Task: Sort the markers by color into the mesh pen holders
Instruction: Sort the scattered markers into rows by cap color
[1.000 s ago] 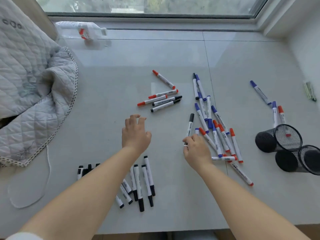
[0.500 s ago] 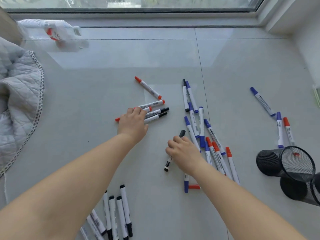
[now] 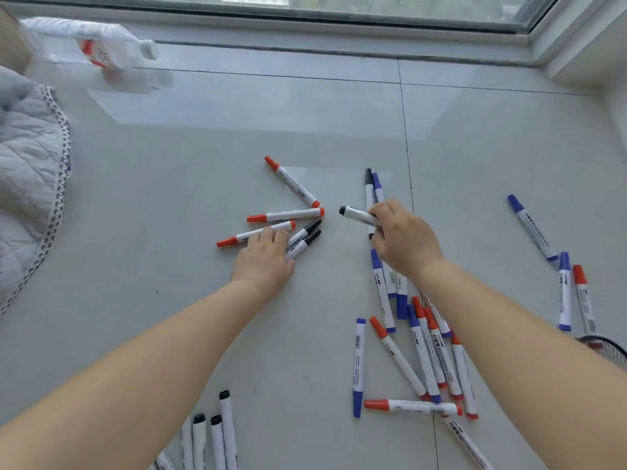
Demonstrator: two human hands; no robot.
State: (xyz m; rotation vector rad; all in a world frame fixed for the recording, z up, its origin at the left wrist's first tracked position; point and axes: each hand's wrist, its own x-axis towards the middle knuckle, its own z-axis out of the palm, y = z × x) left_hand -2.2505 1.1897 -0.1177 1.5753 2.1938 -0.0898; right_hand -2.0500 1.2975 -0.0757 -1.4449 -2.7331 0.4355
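Note:
My right hand (image 3: 403, 242) grips a black-capped marker (image 3: 356, 214) lifted off the floor, cap pointing left. My left hand (image 3: 264, 259) lies over two black markers (image 3: 303, 240), fingers curled onto them, beside three red markers (image 3: 285, 215). Under my right hand lie another black marker (image 3: 368, 188) and a blue one (image 3: 377, 189). A mixed pile of blue and red markers (image 3: 424, 351) spreads below my right wrist. Several black markers (image 3: 222, 432) lie in a group at the bottom. Only the rim of a mesh pen holder (image 3: 607, 347) shows at the right edge.
More markers lie at the right: a blue one (image 3: 532, 228), then a blue (image 3: 565, 293) and red (image 3: 585, 300) pair. A quilted blanket (image 3: 30, 164) covers the left side. A plastic bottle (image 3: 95, 49) lies near the window frame. A wall corner stands at far right.
My right hand has picked a black marker out of the pile and carried it forward toward the left group. My left hand has stayed on the two black markers.

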